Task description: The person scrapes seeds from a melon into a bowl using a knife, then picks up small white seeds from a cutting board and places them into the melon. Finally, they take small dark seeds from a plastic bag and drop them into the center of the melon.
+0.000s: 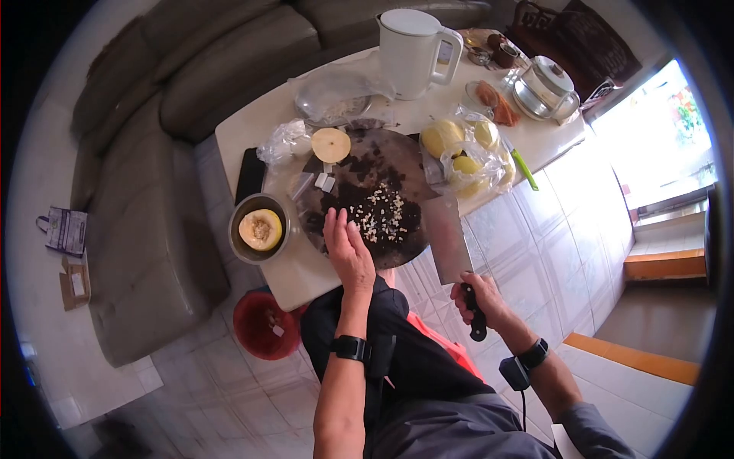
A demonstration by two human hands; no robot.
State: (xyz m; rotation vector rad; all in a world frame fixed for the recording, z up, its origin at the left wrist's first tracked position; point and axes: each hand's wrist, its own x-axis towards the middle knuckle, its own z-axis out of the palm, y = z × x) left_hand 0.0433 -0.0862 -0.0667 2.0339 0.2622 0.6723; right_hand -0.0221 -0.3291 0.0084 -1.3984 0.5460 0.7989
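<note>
My right hand point(485, 300) grips the black handle of a cleaver point(449, 241), its broad blade pointing away from me at the board's right edge. My left hand point(352, 252) is open, fingers stretched out over the near left part of a round, dark-stained chopping board point(386, 157). Small pale chopped bits point(382, 216) lie scattered on the board, just right of those fingertips. A cut pale-fleshed fruit piece point(331, 145) sits at the board's far left edge. Left of my left hand, a metal bowl point(236, 249) holds a hollowed yellow-skinned fruit half point(261, 231).
Bagged yellow fruit point(462, 153) and a green-handled knife point(523, 164) lie right of the board. Behind stand a white kettle point(413, 57) and a glass teapot point(544, 92). A red bin point(264, 325) is on the floor below the table point(294, 279); a sofa point(153, 229) stands left.
</note>
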